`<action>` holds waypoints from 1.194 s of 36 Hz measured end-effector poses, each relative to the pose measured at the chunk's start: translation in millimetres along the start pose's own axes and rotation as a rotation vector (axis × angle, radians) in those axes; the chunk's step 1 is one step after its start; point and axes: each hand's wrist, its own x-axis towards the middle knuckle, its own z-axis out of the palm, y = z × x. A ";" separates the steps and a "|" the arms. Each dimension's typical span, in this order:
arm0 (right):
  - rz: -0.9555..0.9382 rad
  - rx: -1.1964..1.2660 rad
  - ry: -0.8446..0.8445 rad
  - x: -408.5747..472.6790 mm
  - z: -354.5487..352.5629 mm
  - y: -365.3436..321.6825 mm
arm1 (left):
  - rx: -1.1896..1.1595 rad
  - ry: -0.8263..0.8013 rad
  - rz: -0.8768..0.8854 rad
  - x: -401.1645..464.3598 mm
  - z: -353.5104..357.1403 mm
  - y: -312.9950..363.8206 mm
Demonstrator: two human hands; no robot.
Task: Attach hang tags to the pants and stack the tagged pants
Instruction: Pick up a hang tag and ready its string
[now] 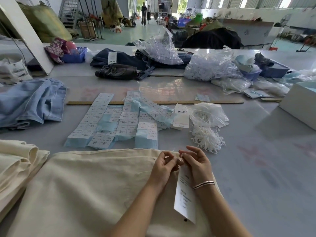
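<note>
While both hands meet at the waistband, left to right:
cream pants (95,182): flat on desk (256,151)
left hand (163,165): fingers pinch the string
right hand (196,161): fingers pinch the string too
hang tag (185,194): long axis runs toward the person, under right wrist

The near cream pants (95,182) are matt woven cloth, slightly coarse. The hang tag (185,197) is smooth white card. The worktop (256,151) is grey and glossy, mirroring light at its far part. The sticker sheets (119,124) look like paper on pale blue backing. The far bags (210,65) are clear, crinkled plastic.
</note>
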 end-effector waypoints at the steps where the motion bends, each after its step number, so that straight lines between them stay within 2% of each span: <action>1: 0.006 0.013 -0.011 -0.7 -0.4 -0.1 | 0.004 0.009 0.010 -0.2 -0.1 -1.0; 17: 0.038 0.041 -0.073 -2.0 -1.3 -0.2 | 0.067 0.014 0.064 1.5 0.1 -8.7; 43: 0.001 -0.041 -0.046 3.4 -5.7 7.0 | 0.081 -0.013 0.082 -3.9 2.1 -2.6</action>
